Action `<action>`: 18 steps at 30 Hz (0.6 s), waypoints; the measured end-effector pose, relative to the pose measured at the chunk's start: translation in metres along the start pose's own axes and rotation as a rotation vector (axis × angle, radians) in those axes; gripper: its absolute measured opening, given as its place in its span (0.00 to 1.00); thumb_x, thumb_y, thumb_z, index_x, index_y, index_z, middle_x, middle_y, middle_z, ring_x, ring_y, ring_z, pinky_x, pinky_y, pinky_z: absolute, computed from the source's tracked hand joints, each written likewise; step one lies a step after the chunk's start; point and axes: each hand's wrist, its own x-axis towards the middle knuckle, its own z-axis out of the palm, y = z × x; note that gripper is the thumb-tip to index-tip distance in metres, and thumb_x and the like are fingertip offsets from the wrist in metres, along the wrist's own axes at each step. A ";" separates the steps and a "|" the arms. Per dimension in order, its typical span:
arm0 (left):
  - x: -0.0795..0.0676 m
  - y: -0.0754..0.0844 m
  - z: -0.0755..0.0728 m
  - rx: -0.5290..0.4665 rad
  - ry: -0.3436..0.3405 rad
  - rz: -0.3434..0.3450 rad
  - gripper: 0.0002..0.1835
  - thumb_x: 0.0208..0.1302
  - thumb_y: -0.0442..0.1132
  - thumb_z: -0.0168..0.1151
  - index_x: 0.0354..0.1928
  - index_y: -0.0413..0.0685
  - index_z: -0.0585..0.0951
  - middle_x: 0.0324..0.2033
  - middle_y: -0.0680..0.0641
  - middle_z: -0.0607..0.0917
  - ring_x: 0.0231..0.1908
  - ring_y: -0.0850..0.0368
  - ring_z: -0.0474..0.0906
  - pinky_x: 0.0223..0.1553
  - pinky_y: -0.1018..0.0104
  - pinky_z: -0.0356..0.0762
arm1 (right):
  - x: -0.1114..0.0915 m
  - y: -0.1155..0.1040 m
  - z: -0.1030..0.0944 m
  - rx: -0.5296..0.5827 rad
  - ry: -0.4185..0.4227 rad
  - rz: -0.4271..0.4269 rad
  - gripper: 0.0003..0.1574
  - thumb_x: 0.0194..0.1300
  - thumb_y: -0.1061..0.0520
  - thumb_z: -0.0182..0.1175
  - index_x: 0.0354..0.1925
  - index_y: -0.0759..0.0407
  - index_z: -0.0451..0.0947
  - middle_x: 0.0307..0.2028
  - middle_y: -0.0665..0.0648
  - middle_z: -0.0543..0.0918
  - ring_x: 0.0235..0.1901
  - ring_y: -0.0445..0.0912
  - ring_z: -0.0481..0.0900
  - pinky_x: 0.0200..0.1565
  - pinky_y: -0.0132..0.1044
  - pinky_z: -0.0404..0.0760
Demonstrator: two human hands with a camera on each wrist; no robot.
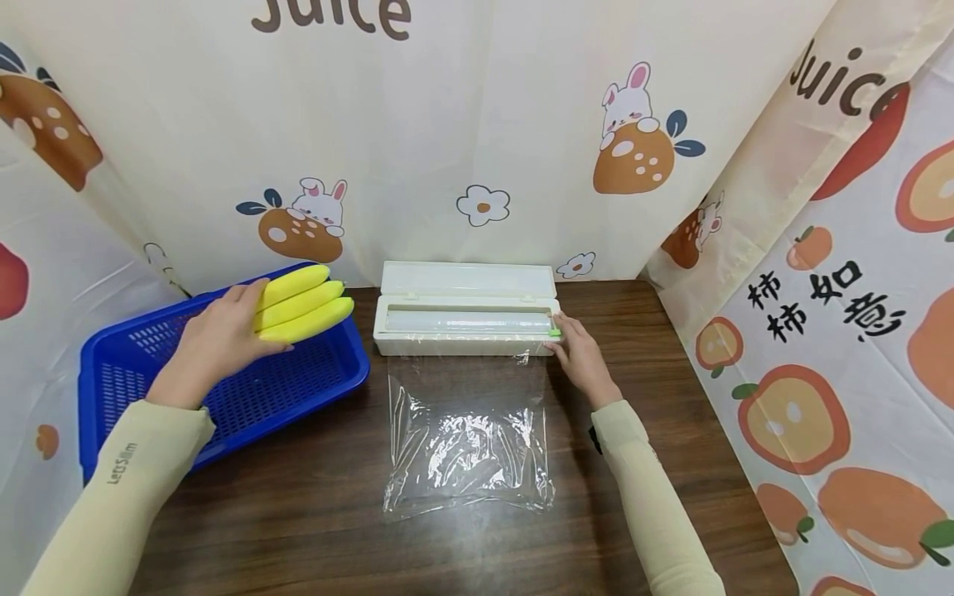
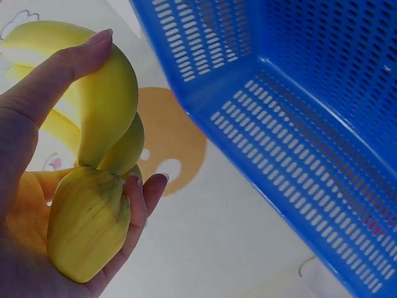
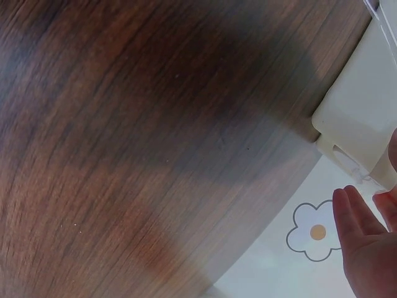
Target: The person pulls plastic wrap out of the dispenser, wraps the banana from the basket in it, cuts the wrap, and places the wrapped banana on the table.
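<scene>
My left hand (image 1: 219, 335) grips a bunch of yellow bananas (image 1: 301, 305) above the blue basket. In the left wrist view, the thumb lies over the bananas (image 2: 105, 105) and the thick stem end sits against the palm. At the right end of a white cling film box (image 1: 469, 343), my right hand (image 1: 583, 358) holds the corner between thumb and fingers, beside a small green slider (image 1: 555, 332). The box's lid (image 1: 468, 279) stands raised, with a roll of film inside. A sheet of clear film (image 1: 469, 447) is drawn out over the table toward me.
The blue basket (image 1: 350, 377) with slotted walls stands on the left of the dark wooden table (image 1: 298, 521). Printed cloth (image 1: 417, 124) hangs behind the table, and more printed cloth (image 1: 820, 331) borders it on the right.
</scene>
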 end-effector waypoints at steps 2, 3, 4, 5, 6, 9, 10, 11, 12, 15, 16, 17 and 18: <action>0.000 0.004 0.000 -0.003 -0.003 0.004 0.55 0.62 0.52 0.78 0.79 0.32 0.56 0.60 0.23 0.71 0.50 0.27 0.72 0.48 0.28 0.76 | 0.000 0.000 0.000 -0.001 -0.005 0.004 0.36 0.72 0.59 0.68 0.72 0.72 0.70 0.72 0.70 0.72 0.73 0.64 0.70 0.73 0.56 0.69; 0.000 0.006 0.000 -0.003 -0.004 0.008 0.55 0.62 0.51 0.78 0.79 0.31 0.56 0.61 0.23 0.71 0.51 0.27 0.72 0.48 0.27 0.76 | 0.000 0.001 -0.001 -0.002 -0.007 0.007 0.36 0.72 0.59 0.68 0.72 0.72 0.70 0.72 0.70 0.72 0.73 0.63 0.70 0.73 0.56 0.69; 0.000 0.007 0.000 -0.005 -0.005 0.012 0.56 0.62 0.51 0.78 0.79 0.32 0.56 0.62 0.23 0.71 0.51 0.26 0.72 0.49 0.27 0.76 | 0.001 0.001 -0.001 -0.002 -0.007 0.008 0.36 0.72 0.59 0.68 0.72 0.71 0.70 0.73 0.70 0.72 0.73 0.63 0.70 0.73 0.56 0.69; 0.000 0.009 0.000 -0.007 -0.007 0.015 0.56 0.61 0.51 0.78 0.79 0.32 0.56 0.62 0.23 0.70 0.51 0.26 0.72 0.49 0.27 0.76 | 0.001 0.001 0.000 -0.003 -0.007 0.009 0.36 0.72 0.59 0.68 0.72 0.71 0.70 0.73 0.70 0.72 0.73 0.63 0.70 0.73 0.56 0.69; 0.000 0.011 0.000 -0.008 -0.007 0.018 0.56 0.61 0.51 0.78 0.79 0.32 0.56 0.62 0.23 0.70 0.52 0.26 0.72 0.49 0.27 0.76 | 0.001 0.001 0.000 -0.003 -0.005 0.009 0.36 0.72 0.59 0.68 0.72 0.71 0.70 0.73 0.69 0.72 0.73 0.63 0.70 0.73 0.56 0.69; 0.000 0.015 0.001 -0.013 -0.007 0.024 0.55 0.61 0.51 0.78 0.79 0.33 0.56 0.63 0.24 0.70 0.52 0.26 0.72 0.50 0.26 0.76 | 0.000 0.002 0.000 -0.001 0.002 0.005 0.36 0.72 0.59 0.68 0.72 0.72 0.71 0.72 0.69 0.72 0.73 0.63 0.70 0.73 0.56 0.69; -0.001 0.017 0.001 -0.015 -0.006 0.027 0.55 0.61 0.51 0.78 0.79 0.34 0.56 0.63 0.24 0.70 0.52 0.26 0.72 0.50 0.26 0.76 | 0.000 0.002 0.000 0.001 0.005 0.002 0.36 0.72 0.59 0.68 0.71 0.72 0.71 0.72 0.70 0.72 0.73 0.63 0.70 0.73 0.56 0.69; -0.001 0.018 0.001 -0.016 -0.005 0.031 0.55 0.61 0.51 0.78 0.79 0.34 0.56 0.63 0.24 0.70 0.52 0.26 0.72 0.50 0.26 0.76 | 0.000 0.002 0.000 0.004 0.008 -0.001 0.36 0.72 0.60 0.68 0.71 0.72 0.71 0.72 0.70 0.72 0.72 0.63 0.70 0.73 0.56 0.70; -0.001 0.020 0.001 -0.017 -0.004 0.036 0.55 0.61 0.51 0.78 0.79 0.34 0.56 0.63 0.24 0.71 0.52 0.27 0.72 0.50 0.26 0.76 | -0.001 0.002 0.000 0.007 0.009 -0.004 0.35 0.72 0.60 0.68 0.71 0.72 0.71 0.72 0.70 0.72 0.72 0.63 0.70 0.73 0.56 0.69; -0.003 0.025 0.001 -0.018 -0.001 0.053 0.55 0.61 0.51 0.79 0.79 0.35 0.56 0.64 0.24 0.71 0.52 0.27 0.72 0.50 0.26 0.76 | -0.001 0.002 0.000 0.011 0.012 -0.011 0.35 0.72 0.60 0.68 0.71 0.73 0.71 0.72 0.70 0.73 0.72 0.64 0.70 0.73 0.56 0.69; -0.003 0.027 0.001 -0.019 0.000 0.059 0.56 0.61 0.51 0.79 0.80 0.34 0.56 0.64 0.24 0.71 0.52 0.27 0.72 0.51 0.26 0.76 | -0.001 0.001 0.000 0.013 0.012 -0.012 0.35 0.72 0.60 0.68 0.71 0.73 0.71 0.72 0.70 0.73 0.72 0.64 0.70 0.73 0.56 0.69; -0.004 0.029 0.001 -0.019 0.000 0.065 0.56 0.61 0.51 0.79 0.80 0.34 0.56 0.65 0.24 0.70 0.53 0.27 0.72 0.51 0.26 0.76 | -0.001 0.001 0.000 0.013 0.012 -0.012 0.35 0.72 0.60 0.68 0.71 0.73 0.71 0.72 0.70 0.73 0.73 0.63 0.70 0.73 0.56 0.69; -0.004 0.030 0.000 -0.017 0.000 0.070 0.56 0.61 0.51 0.79 0.80 0.34 0.56 0.65 0.24 0.70 0.53 0.26 0.72 0.51 0.26 0.76 | -0.001 0.001 0.000 0.013 0.012 -0.012 0.35 0.72 0.60 0.68 0.71 0.72 0.71 0.72 0.70 0.73 0.73 0.63 0.70 0.73 0.56 0.69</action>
